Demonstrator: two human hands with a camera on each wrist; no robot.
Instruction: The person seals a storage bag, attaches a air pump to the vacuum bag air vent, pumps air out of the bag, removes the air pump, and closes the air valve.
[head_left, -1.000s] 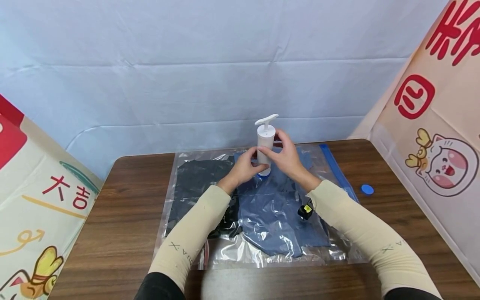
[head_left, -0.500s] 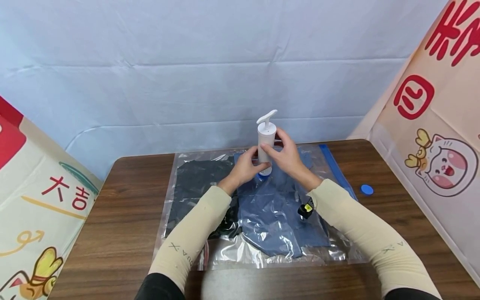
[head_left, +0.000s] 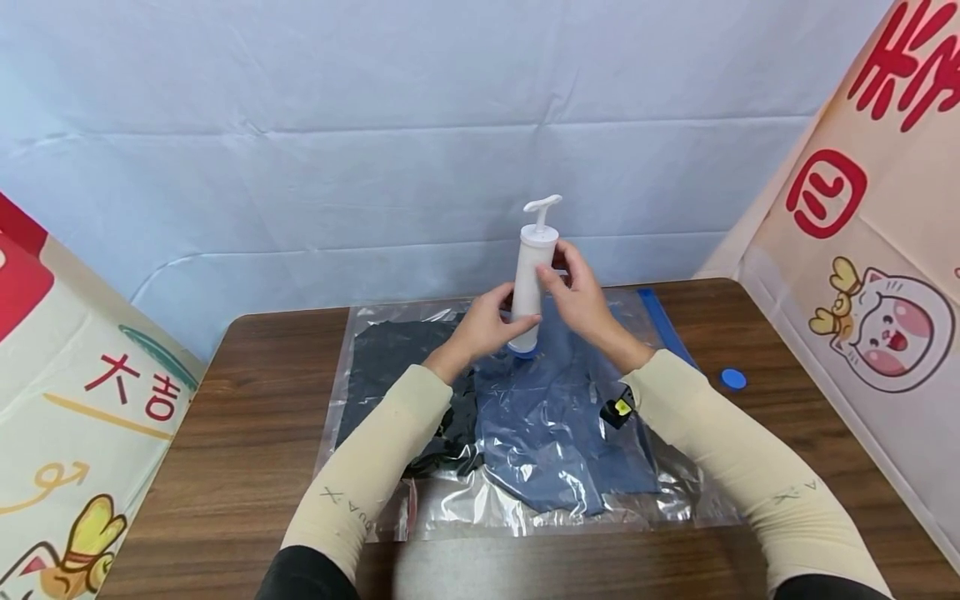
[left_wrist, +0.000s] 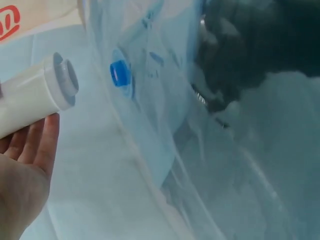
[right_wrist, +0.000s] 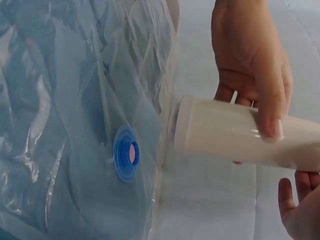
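Observation:
A white hand pump (head_left: 529, 283) with a T-shaped handle (head_left: 543, 203) stands slightly tilted in both hands. My left hand (head_left: 480, 323) grips its lower barrel, thumb across the front. Higher on the barrel, the fingers and thumb of my right hand (head_left: 583, 298) hold it. Both wrist views show the pump's nozzle end (left_wrist: 69, 77) apart from the blue valve (right_wrist: 126, 154), whose cap is off. That valve is set in a clear plastic storage bag (head_left: 487, 504). Inside the bag lie dark cloth (head_left: 401, 358) and blue cloth (head_left: 543, 433).
A round blue cap (head_left: 733, 379) lies on the wooden table (head_left: 247, 400), right of the bag. Along the bag's right side runs a blue zip strip (head_left: 666, 323). A pale blue cloth backdrop (head_left: 420, 167) hangs behind, with printed sheets at both sides.
The pump has risen off the valve and now leans, its top shifted slightly right. Both hands have moved with it, the right one going up. The bag and cap have stayed put.

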